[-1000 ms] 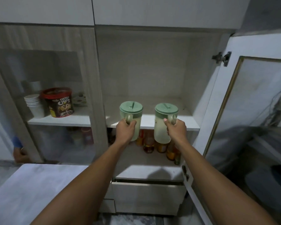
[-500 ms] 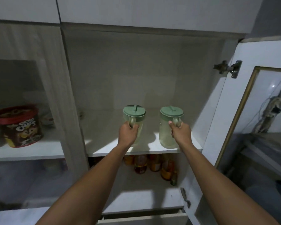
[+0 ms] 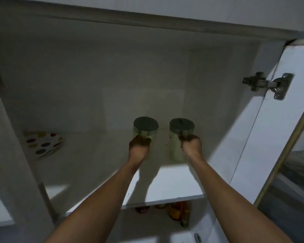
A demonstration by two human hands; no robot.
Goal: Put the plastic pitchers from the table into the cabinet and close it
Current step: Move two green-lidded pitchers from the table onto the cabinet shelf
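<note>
Two pale green plastic pitchers with darker green lids stand side by side deep on the cabinet's white shelf. My left hand grips the handle of the left pitcher. My right hand grips the handle of the right pitcher. Both arms reach into the dim cabinet. I cannot tell whether the pitchers' bases touch the shelf. The cabinet door stands open at the right, hung on a metal hinge.
A plate with coloured dots lies on the shelf at the left, behind the cabinet's vertical post. Several bottles stand on the lower shelf under the pitchers. A drawer front edge shows at the bottom.
Both hands have carried the pitchers further back into the cabinet, over the shelf. The view has moved closer, so the chocolate tub at the left is out of sight.
</note>
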